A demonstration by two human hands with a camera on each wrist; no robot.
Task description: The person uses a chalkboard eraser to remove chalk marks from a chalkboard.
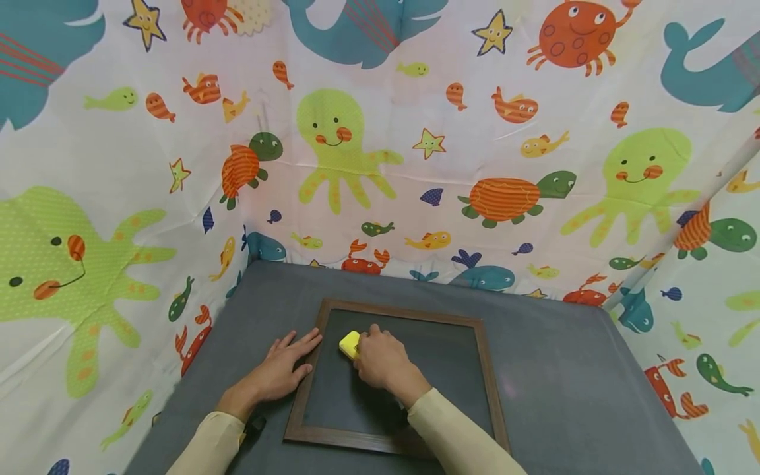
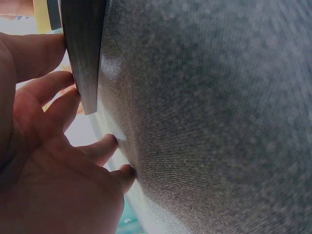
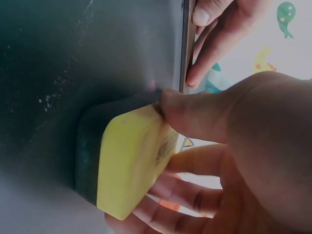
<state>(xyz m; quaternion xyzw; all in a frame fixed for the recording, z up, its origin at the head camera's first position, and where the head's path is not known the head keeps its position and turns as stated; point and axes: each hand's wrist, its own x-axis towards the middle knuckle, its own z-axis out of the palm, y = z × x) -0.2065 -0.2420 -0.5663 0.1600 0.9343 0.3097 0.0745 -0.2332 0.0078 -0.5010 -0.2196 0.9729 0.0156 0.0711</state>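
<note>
A small chalkboard (image 1: 433,369) in a brown wooden frame (image 1: 410,311) lies flat before me. My right hand (image 1: 382,359) grips a yellow board eraser (image 1: 350,344), whose dark felt side (image 3: 87,161) lies against the board's upper left part. In the right wrist view, thumb and fingers hold the eraser by its yellow body. White and pink chalk traces (image 3: 48,101) show on the board near it. My left hand (image 1: 279,369) has its fingers spread at the frame's left side. In the left wrist view, some fingertips touch the frame's edge and others rest on the grey cloth.
The board lies on a table with a grey cloth (image 1: 558,369). A white curtain (image 1: 380,165) printed with sea animals stands behind it and along both sides. A dark band (image 1: 255,427) sits at my left wrist.
</note>
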